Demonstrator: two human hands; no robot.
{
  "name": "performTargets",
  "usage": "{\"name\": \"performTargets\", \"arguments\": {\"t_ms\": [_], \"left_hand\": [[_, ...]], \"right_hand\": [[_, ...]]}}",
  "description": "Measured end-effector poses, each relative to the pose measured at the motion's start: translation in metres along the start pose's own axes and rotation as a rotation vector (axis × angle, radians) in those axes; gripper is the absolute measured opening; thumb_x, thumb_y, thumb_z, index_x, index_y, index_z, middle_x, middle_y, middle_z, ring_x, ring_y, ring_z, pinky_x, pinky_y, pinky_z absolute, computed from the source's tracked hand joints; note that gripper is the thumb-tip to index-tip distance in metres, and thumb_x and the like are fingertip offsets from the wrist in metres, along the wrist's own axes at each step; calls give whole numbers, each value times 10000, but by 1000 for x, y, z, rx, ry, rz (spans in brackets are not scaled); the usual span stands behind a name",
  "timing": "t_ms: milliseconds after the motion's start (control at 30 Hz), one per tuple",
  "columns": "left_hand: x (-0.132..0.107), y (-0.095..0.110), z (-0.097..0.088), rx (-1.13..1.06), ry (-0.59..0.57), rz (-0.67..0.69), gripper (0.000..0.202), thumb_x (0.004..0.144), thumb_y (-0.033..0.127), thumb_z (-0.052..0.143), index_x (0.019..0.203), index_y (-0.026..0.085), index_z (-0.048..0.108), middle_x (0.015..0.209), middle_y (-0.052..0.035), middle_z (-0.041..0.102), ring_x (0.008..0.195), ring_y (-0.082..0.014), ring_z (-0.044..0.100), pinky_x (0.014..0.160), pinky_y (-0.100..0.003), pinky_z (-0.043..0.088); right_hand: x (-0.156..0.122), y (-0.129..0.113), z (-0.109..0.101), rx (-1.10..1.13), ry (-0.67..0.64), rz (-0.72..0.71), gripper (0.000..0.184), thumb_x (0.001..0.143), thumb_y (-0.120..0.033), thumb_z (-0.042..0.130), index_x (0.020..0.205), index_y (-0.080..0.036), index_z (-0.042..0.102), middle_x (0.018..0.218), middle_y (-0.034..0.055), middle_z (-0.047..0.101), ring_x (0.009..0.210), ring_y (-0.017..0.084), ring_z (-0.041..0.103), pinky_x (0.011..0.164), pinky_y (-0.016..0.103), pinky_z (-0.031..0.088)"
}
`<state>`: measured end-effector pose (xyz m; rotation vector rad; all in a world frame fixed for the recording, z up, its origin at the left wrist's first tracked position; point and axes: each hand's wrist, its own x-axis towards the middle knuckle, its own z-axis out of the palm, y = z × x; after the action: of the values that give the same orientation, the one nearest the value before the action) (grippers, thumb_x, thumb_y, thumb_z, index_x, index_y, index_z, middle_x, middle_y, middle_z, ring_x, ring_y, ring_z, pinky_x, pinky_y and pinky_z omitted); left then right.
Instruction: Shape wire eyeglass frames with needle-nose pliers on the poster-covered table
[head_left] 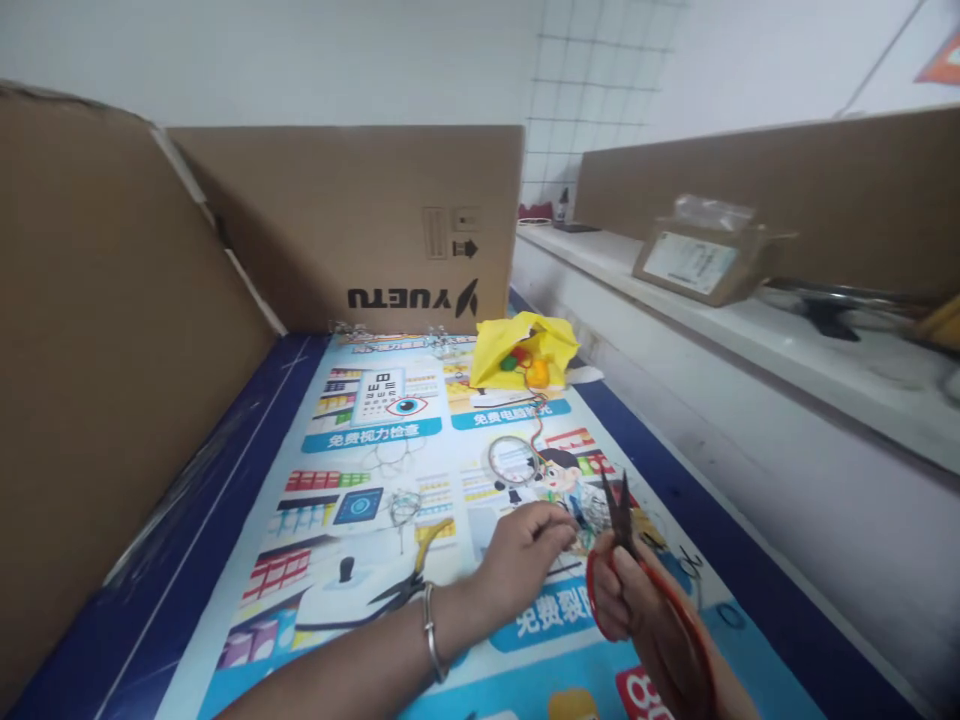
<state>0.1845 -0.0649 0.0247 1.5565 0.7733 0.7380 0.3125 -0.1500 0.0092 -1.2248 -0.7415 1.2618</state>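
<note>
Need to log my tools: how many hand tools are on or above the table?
2: red-handled scissors in the right hand, and yellow-handled pliers on the table beside the left forearm. More could be hidden inside the yellow bag.

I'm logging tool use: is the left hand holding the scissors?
No, the right hand holds the scissors, and the left hand is apart from them.

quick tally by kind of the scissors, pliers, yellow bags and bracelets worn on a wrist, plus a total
Scissors: 1
Pliers: 1
Yellow bag: 1
Worn bracelet: 1
Total: 4
</note>
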Motion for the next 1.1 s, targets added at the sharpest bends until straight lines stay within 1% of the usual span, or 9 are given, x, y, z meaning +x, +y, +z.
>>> {"name": "performTargets", "arguments": {"t_ms": [200,333,500,633,733,833,933,1033,1100], "left_hand": [[-1,-5,0,-22,-10,11,206,810,240,461,806,173,656,713,-18,625,700,-148,555,682,-248,434],[-4,-3,-1,19,-19,35,230,831,249,433,767,182,644,690,-6,608,667,-132,540,637,-224,419],[-5,-2,-1,53,-29,32,230,833,241,425,775,188,641,689,0,612,667,-130,548,638,-215,424],[-4,-5,-1,172,-32,87,253,845,238,409,747,195,639,687,1,616,682,-136,557,642,-221,412],[-4,-7,-2,319,-26,149,266,861,240,401,742,201,636,697,-1,628,679,-141,557,619,-227,390],[-5,-8,-3,482,-8,209,269,879,245,389,780,210,636,746,-11,651,695,-154,562,611,-242,374],[-7,-9,-2,605,-2,248,273,892,258,375,829,212,636,784,-28,665,729,-174,575,633,-261,379],[-6,-7,-4,631,-16,269,270,889,252,379,834,213,641,787,-36,668,732,-184,578,642,-270,386],[-2,-1,-11,582,8,259,271,879,254,393,795,214,648,767,-35,665,717,-185,571,646,-272,383]], "right_hand": [[1,4,-2,125,-40,135,354,778,-522,565,692,-215,409,522,-70,280,414,68,256,388,234,254],[-1,9,-8,152,-76,194,317,760,-456,616,718,-220,409,535,-78,251,433,67,238,406,228,267],[-2,13,-11,212,-20,242,318,733,-432,647,737,-227,405,568,-81,208,456,63,202,407,209,251],[-1,16,-9,171,-35,298,406,675,-459,684,658,-223,354,543,-90,200,426,50,175,377,193,225],[-1,21,-8,147,-65,293,416,679,-494,669,643,-224,354,529,-91,203,410,46,162,354,184,196],[2,26,-12,139,-82,313,441,678,-523,660,617,-224,341,519,-90,205,409,48,166,349,187,200],[8,28,-16,102,-127,388,498,648,-537,679,563,-224,301,495,-89,197,403,48,174,354,197,209],[8,23,-13,54,-173,466,522,630,-579,671,540,-226,298,475,-87,215,391,48,189,357,204,187],[2,15,-7,18,-178,472,493,673,-597,626,557,-223,327,477,-82,239,391,52,205,367,208,181]]}}
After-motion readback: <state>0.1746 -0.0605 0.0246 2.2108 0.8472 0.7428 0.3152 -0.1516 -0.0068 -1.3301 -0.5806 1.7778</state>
